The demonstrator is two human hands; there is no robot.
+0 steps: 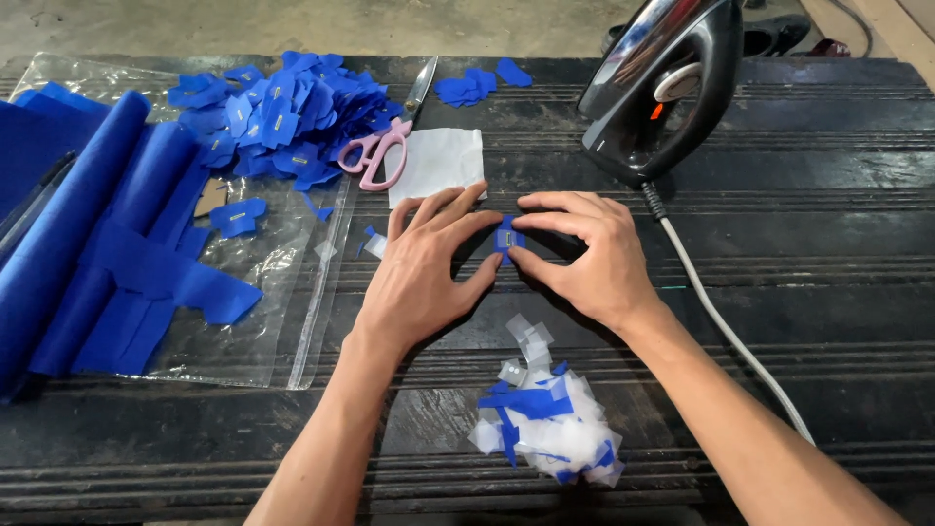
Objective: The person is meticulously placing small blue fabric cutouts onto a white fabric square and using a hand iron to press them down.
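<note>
The left hand [421, 273] lies flat on the dark grooved wooden surface [799, 253], its fingers [466, 216] spread and pressing the left edge of a small blue fabric piece with a pale rectangular patch [506, 237]. The right hand [589, 255] pinches the piece's right edge, equally near, wrist angled inward.

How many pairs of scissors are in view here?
1. The pink-handled scissors lie on the dark table, beside the pile of blue fabric pieces and touching a white sheet. Others could be hidden under the fabric.
</note>
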